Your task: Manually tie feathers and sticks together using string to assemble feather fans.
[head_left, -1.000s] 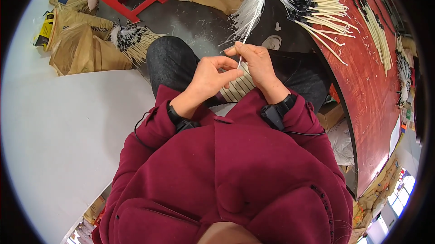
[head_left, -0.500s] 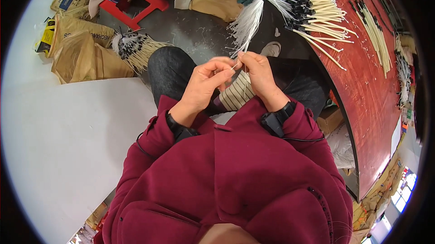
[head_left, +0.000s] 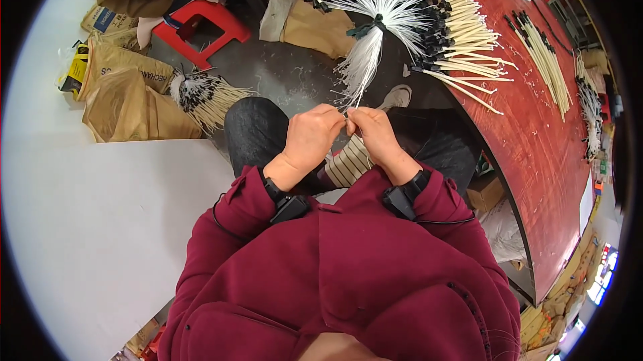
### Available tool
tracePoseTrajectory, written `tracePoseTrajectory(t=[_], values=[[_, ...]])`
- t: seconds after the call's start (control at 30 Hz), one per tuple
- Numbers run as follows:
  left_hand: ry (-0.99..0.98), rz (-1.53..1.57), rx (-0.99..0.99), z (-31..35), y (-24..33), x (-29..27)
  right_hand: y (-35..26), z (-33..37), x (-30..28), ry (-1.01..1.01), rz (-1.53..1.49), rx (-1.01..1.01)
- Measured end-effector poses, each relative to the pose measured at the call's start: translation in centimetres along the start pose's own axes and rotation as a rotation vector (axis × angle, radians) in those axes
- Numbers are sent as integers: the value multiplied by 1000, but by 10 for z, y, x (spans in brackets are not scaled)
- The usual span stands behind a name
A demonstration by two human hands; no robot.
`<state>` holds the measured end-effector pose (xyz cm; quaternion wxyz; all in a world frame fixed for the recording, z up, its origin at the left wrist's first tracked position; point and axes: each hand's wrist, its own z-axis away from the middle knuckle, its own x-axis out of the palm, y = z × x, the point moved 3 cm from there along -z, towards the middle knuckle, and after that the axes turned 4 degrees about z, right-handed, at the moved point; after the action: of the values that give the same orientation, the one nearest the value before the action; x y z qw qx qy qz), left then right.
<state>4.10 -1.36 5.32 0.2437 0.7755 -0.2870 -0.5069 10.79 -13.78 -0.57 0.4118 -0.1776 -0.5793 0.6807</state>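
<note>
My left hand (head_left: 309,136) and my right hand (head_left: 376,134) meet above my lap, fingertips pinched close together. Between them are the tips of thin white wires (head_left: 365,69), which hang down from a big bundle over the table's edge. A dark green tie (head_left: 379,23) gathers that bundle. Beyond the tie the wires spread out like a fan to black sleeves (head_left: 439,26) and cream-coloured sticks (head_left: 469,43) lying on the table. Exactly which wire ends each hand grips is hidden by the fingers.
The red table (head_left: 529,167) curves along my right, with more cream sticks (head_left: 546,59) on it. A white surface (head_left: 120,227) lies to my left. Beyond it are brown paper sacks (head_left: 127,110), another stick bundle (head_left: 207,96) and a red stool (head_left: 201,29).
My fingertips have come closer together, and the strand that stretched between them is now mostly covered. My left hand has turned its back upward. The view has shifted slightly.
</note>
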Motion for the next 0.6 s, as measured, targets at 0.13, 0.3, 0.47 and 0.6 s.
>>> tracePoseTrajectory(t=[0.13,0.3,0.47,0.6], values=[[-91,-43,3,-7,0,-1,-3,2,-2,8,37,4],[-59,166,-152,-2,-6,2,-5,1,1,-11,42,16],[10,263,-240,6,-10,14,-1,1,0,7,29,7],[-41,288,-299,8,-15,16,1,0,-1,15,31,-14]])
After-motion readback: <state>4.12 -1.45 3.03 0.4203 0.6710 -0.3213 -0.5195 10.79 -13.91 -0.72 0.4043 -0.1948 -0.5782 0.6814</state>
